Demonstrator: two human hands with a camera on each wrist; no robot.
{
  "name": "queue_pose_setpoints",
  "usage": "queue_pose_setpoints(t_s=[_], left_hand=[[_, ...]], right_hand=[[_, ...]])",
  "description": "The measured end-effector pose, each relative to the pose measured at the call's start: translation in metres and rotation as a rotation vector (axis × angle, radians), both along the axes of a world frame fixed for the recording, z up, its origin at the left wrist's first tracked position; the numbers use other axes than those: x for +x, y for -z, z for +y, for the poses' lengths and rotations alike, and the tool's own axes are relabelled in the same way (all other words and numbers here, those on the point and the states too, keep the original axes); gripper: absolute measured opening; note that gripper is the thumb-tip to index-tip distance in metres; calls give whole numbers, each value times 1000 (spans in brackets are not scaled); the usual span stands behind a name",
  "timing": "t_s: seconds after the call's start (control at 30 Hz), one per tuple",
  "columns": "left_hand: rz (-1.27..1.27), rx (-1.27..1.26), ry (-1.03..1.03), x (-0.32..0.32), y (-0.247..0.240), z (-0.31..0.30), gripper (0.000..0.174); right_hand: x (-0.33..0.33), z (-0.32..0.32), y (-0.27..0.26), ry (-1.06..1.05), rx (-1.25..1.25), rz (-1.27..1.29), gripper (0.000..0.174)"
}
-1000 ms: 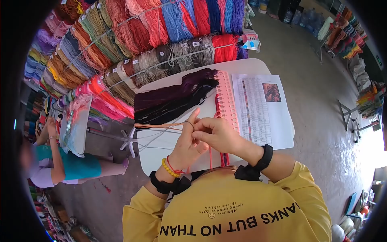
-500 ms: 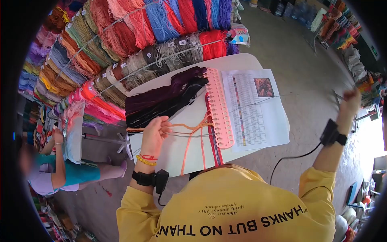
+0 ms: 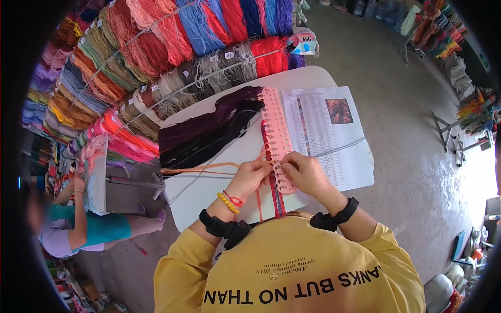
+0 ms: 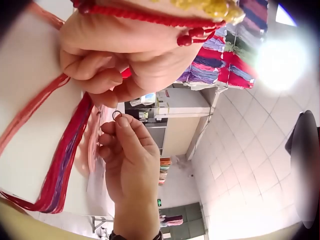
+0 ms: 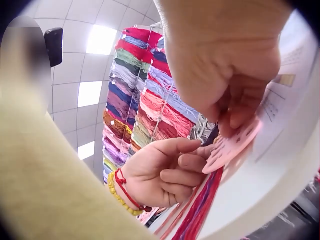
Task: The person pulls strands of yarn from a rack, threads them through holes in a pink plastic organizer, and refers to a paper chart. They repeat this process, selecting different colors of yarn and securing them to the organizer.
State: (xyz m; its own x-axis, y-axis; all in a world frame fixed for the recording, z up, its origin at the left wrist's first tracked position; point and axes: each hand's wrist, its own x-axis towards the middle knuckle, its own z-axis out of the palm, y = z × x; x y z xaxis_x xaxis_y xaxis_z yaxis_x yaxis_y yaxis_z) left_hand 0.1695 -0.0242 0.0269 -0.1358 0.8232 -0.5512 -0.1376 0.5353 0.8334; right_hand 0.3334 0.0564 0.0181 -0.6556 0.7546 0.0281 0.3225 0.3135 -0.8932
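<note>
My left hand (image 3: pixel 249 181) is at the left edge of the pink perforated card (image 3: pixel 279 185), its thumb and fingertips pinching grey thread. From its side, grey strands (image 3: pixel 190 189) trail over the white table. Opposite it, my right hand (image 3: pixel 309 175) pinches the same thread at the card's right edge. A small grey loop (image 4: pixel 116 114) shows at its fingertips in the left wrist view. More grey thread (image 3: pixel 342 148) runs out rightward over the printed chart (image 3: pixel 318 120). Orange thread (image 3: pixel 209 168) and a red and purple bundle (image 4: pixel 65 155) hang from the card.
Dark purple and black hanks (image 3: pixel 209 125) lie left of the card on the white table (image 3: pixel 313 77). Racks of coloured yarn (image 3: pixel 151 57) stand behind the table. At the left, another person (image 3: pixel 73 214) sits by a second small table (image 3: pixel 97 193).
My right hand swung far out to the right with the grey thread, then came back to the card. The left hand moved right, up to the card's edge.
</note>
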Motion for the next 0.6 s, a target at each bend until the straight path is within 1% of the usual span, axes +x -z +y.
queue_pose_setpoints(t_s=[0.07, 0.17, 0.27, 0.33, 0.47, 0.6], left_hand=[[49, 51, -23, 6, 2, 0, 16], [205, 261, 4, 11, 18, 0, 11], [75, 140, -51, 18, -4, 1, 7], [-3, 87, -113, 18, -2, 2, 8], [-143, 17, -193, 19, -3, 3, 12], [-199, 39, -163, 19, 1, 3, 13]], right_hand=[[0, -1, 0, 26, 49, 30, 11], [1, 0, 8, 27, 84, 58, 11], [1, -1, 7, 21, 131, 83, 9], [1, -1, 6, 24, 161, 107, 9], [2, -1, 11, 20, 243, 54, 9], [3, -3, 10, 32, 268, 60, 9]])
